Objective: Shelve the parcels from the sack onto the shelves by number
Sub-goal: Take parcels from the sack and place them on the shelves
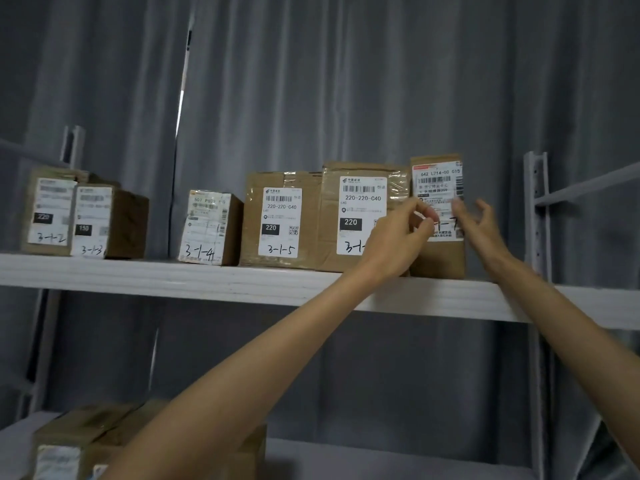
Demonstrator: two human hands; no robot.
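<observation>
A small brown parcel (437, 181) stands upright at the right end of the white upper shelf (207, 278). Its white label ends in a handwritten 7; the rest of the number is hidden by my fingers. My left hand (398, 237) is in front of the parcel's left half, thumb and forefinger pinched together against the label. My right hand (479, 223) is at the parcel's right edge with its fingers spread, gripping nothing. To the left, touching it, stands a bigger parcel (360, 202) whose written number my left hand partly covers.
Further left on the same shelf stand the parcels marked 3-1-5 (280, 220), 3-1-4 (207, 230), 3-1-3 (93, 220) and 3-1-2 (48, 209). A grey upright post (536, 216) stands right of the hands. More cardboard boxes (79, 438) sit on the lower shelf. A grey curtain hangs behind.
</observation>
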